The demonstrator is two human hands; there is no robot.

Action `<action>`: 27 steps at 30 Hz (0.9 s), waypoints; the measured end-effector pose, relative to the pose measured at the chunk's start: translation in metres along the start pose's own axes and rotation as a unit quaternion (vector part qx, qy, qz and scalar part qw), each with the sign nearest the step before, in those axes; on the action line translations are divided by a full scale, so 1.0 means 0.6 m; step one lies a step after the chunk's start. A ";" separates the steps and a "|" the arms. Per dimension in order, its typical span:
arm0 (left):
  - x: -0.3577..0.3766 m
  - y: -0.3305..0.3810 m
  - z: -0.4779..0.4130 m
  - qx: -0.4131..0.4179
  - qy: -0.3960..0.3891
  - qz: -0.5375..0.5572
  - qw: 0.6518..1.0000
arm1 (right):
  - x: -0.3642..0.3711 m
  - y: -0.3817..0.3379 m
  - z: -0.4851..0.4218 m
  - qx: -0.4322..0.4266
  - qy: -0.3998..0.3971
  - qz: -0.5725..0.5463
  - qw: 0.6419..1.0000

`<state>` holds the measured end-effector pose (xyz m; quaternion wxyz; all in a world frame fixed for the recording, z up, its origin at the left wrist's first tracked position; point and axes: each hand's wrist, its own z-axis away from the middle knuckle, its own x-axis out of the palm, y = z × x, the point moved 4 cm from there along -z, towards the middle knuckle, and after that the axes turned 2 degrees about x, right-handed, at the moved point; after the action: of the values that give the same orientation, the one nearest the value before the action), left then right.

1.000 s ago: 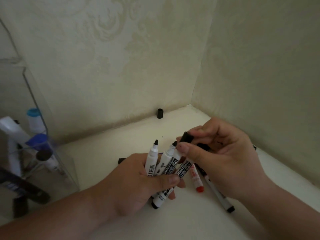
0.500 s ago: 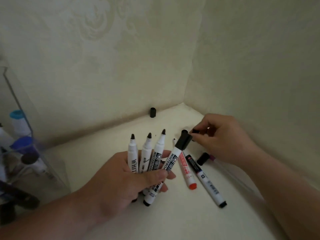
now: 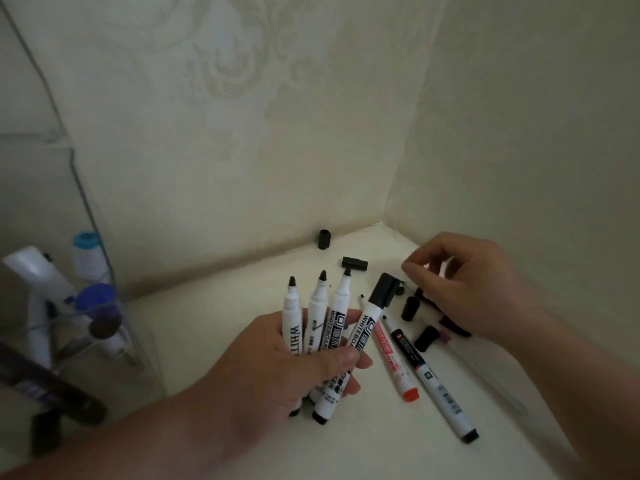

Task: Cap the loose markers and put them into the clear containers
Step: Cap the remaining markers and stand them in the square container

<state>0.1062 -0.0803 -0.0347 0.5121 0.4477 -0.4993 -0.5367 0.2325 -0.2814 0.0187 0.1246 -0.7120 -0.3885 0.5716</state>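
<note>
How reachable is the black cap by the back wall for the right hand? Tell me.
Likely yes: the right hand hovers over the loose caps, and only one low cap lies between it and the black cap.

Home-like room corner: embossed patterned wallpaper [image 3: 221, 64].

head-worn wide view, angled down, close, facing wall corner [image 3: 384, 224]
</note>
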 end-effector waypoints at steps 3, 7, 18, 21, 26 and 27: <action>-0.005 -0.002 -0.004 -0.008 0.016 0.015 1.000 | 0.024 -0.041 -0.048 -0.026 -0.025 0.069 0.997; -0.005 -0.002 -0.007 -0.024 0.018 0.047 0.998 | 0.097 -0.070 -0.131 -0.038 -0.111 0.160 0.980; -0.008 -0.002 -0.006 -0.024 -0.008 0.076 0.997 | 0.184 -0.067 -0.186 -0.037 -0.106 0.159 0.981; -0.007 0.001 -0.006 -0.018 -0.014 0.074 0.997 | 0.123 -0.071 -0.163 0.019 -0.038 -0.045 0.998; -0.004 0.007 -0.002 -0.026 -0.018 0.008 0.999 | 0.013 -0.081 -0.053 0.066 -0.079 -0.395 0.913; -0.002 0.007 -0.001 -0.030 -0.016 -0.005 0.999 | 0.005 -0.081 -0.032 0.064 -0.088 -0.418 0.902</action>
<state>0.1074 -0.0789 -0.0304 0.5142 0.4258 -0.4890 -0.5614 0.2303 -0.2420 0.0528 0.3631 -0.4215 -0.6223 0.5506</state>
